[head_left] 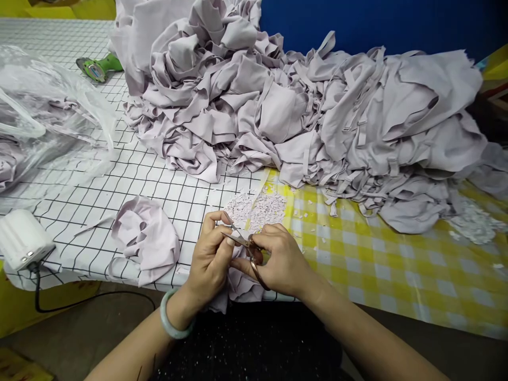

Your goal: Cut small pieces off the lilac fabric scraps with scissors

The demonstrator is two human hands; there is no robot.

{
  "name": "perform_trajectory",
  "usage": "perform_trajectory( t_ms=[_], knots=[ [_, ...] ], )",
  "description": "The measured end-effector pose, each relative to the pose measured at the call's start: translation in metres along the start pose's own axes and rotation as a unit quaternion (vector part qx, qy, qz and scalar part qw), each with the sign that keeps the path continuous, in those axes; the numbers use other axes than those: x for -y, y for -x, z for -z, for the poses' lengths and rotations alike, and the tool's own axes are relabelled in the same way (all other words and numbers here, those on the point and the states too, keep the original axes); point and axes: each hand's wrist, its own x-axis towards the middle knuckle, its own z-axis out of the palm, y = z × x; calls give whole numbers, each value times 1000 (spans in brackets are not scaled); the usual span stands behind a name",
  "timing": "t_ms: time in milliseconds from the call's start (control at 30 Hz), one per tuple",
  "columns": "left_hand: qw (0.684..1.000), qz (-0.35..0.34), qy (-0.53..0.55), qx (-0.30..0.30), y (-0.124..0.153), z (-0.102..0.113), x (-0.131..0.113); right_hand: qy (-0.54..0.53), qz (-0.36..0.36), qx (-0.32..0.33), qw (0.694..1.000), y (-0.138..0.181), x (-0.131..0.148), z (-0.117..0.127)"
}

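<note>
In the head view, my right hand (280, 259) is closed round the handles of a pair of scissors (257, 274). The scissor blades are parted and reach left to my left hand (212, 256), whose thumb and fingers pinch a pale lilac fabric piece (243, 286). Most of that piece hangs below my hands at the table's front edge. Just beyond my fingers lies a heap of tiny fabric snippets (264, 209). A crumpled lilac garment piece (146, 239) rests to the left of my left hand.
A large pile of lilac fabric pieces (278, 106) spans the back of the table. On the left are a clear plastic bag (51, 121), a green rotary cutter (99, 67) and a white power bank (24, 238) with a black cable. More snippets (476, 222) lie at the right.
</note>
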Motion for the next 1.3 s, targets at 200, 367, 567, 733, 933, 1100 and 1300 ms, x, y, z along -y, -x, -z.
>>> perform_trajectory(
  t_ms=[200,367,567,733,933,1100,1300],
  knots=[
    [1000,-6,-13,20,-3,-2,1,-8,-23,-5,1000,-1,-1,0],
    [999,11,-13,36,-7,-5,3,-9,-45,-4,999,3,-6,1],
    [998,20,-27,60,-13,-12,12,13,-100,-6,995,9,-24,-4],
    [997,65,-13,42,-10,-8,16,-62,-197,-9,978,15,-32,3],
    [987,132,-66,-69,10,50,12,-124,-24,63,990,41,-16,-21],
    [981,144,-118,61,56,83,-8,-255,-65,74,962,43,4,-30],
    [981,139,110,83,18,-2,-33,-368,-11,-114,923,25,32,11]
  ],
)
